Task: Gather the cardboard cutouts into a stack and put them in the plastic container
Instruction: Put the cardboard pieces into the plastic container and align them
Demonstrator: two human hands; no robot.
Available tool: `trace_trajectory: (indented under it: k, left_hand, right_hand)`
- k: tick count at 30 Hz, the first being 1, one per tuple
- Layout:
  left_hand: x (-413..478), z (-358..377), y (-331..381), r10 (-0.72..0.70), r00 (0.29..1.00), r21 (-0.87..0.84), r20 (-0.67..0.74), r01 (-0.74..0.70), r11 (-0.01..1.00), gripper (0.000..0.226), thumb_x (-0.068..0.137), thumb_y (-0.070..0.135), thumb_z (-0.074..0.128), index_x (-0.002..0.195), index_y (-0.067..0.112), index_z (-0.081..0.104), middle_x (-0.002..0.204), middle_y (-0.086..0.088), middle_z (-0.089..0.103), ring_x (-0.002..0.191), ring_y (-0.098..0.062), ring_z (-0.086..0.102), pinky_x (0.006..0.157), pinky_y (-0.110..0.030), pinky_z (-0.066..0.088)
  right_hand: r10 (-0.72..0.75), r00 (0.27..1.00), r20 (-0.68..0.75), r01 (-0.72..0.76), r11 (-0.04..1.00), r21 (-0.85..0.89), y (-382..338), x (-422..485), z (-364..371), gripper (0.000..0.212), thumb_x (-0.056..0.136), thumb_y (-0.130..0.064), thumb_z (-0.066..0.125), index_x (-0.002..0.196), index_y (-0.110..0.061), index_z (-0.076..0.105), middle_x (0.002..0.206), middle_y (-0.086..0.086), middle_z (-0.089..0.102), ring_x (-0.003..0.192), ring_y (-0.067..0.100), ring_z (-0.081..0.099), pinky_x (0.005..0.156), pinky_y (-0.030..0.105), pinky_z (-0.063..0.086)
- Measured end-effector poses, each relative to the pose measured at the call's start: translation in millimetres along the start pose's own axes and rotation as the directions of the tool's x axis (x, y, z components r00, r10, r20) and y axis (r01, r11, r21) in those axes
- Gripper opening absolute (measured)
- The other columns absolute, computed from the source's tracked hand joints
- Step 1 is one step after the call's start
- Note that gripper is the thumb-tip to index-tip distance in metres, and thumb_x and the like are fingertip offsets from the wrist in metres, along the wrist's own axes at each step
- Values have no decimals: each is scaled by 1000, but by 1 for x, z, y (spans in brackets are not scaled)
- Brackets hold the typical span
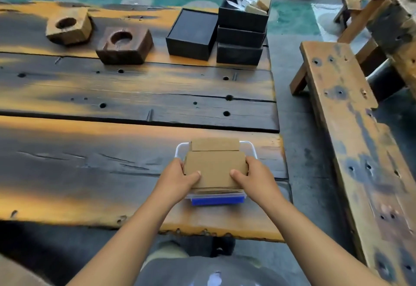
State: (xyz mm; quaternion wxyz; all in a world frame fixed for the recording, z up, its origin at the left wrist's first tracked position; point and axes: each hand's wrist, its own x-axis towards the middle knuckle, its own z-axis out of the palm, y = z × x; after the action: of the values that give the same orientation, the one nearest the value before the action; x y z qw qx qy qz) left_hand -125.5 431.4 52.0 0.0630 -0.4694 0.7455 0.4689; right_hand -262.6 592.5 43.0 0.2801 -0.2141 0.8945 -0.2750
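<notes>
A stack of brown cardboard cutouts [215, 168] sits over the clear plastic container [252, 148] near the table's front right edge. My left hand [179, 178] grips the stack's left side, thumb on top. On the stack's right side is my right hand [255, 177], thumb also on top. The stack's far flap [215, 144] reaches past the container's far rim. A blue part [217, 200] shows at the container's near end. The stack and my hands hide most of the container's inside.
Two wooden blocks with round holes [68, 26] [125, 44] rest at the back left of the plank table [90, 173]. Black boxes [192, 34] [242, 35] stand at the back right, the top one full of paper. A wooden bench [351, 132] runs along the right.
</notes>
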Motion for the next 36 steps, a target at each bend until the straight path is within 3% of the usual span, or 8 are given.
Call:
trace_trajectory:
  k: [3, 7, 10, 14, 19, 25, 31, 36]
  left_hand:
    - [14, 6, 6, -36, 999, 19, 38, 35, 999, 22, 82, 34, 71, 82, 25, 50, 87, 3, 65, 84, -18, 66, 79, -41, 59]
    - [28, 12, 2, -59, 996, 76, 65, 54, 996, 25, 84, 33, 69, 74, 26, 47, 76, 10, 58, 69, -5, 56, 54, -24, 41]
    - [36, 16, -1, -99, 987, 144, 126, 81, 986, 19, 84, 35, 67, 87, 20, 56, 91, 1, 66, 82, -16, 63, 65, -29, 48]
    - [46, 25, -4, -153, 968, 244, 197, 103, 964, 38, 84, 39, 63, 111, 13, 61, 112, -8, 69, 102, -27, 64, 88, -36, 54]
    - [60, 31, -9, -202, 949, 326, 244, 116, 938, 37, 82, 42, 65, 102, 12, 59, 111, -10, 68, 100, -27, 64, 79, -33, 51]
    - [69, 35, -9, -226, 938, 408, 261, 105, 907, 36, 82, 38, 63, 106, 12, 58, 108, -8, 67, 97, -25, 64, 77, -31, 51]
    - [78, 33, 2, -231, 931, 571, 283, 30, 820, 44, 86, 42, 63, 116, 11, 56, 118, -10, 66, 108, -27, 62, 82, -32, 48]
    - [85, 27, 5, -230, 922, 569, 313, 13, 823, 59, 78, 44, 74, 118, 14, 43, 119, -8, 64, 105, -28, 63, 84, -36, 51]
  right_hand:
    - [24, 999, 48, -25, 999, 25, 8, 15, 0, 28, 86, -38, 64, 108, -22, 57, 94, -7, 63, 82, 13, 58, 61, 24, 41]
    - [98, 990, 104, -100, 995, 15, 14, 28, 7, 26, 85, -38, 66, 105, -25, 55, 94, -6, 63, 82, 13, 60, 66, 28, 45]
    - [151, 982, 112, -149, 988, -32, 15, 33, 17, 24, 85, -36, 66, 101, -24, 53, 100, -1, 65, 82, 16, 57, 66, 29, 41]
    - [224, 965, 135, -213, 973, -88, 20, 38, 25, 30, 87, -34, 65, 110, -18, 56, 109, 3, 66, 92, 21, 60, 73, 30, 43]
    - [273, 945, 178, -253, 959, -127, 26, 44, 26, 27, 84, -34, 69, 99, -23, 51, 107, 2, 65, 85, 16, 53, 72, 29, 42]
    - [280, 947, 156, -252, 951, -179, 27, 50, 36, 33, 80, -31, 73, 99, -19, 50, 107, 5, 63, 92, 21, 59, 73, 30, 44]
    - [269, 943, 198, -211, 939, -272, 27, 58, 33, 45, 80, -33, 72, 111, -15, 45, 108, 9, 60, 97, 26, 61, 73, 33, 46]
    - [275, 921, 275, -183, 930, -318, 23, 67, 27, 56, 80, -33, 72, 123, -18, 39, 110, 7, 62, 97, 26, 63, 75, 36, 51]
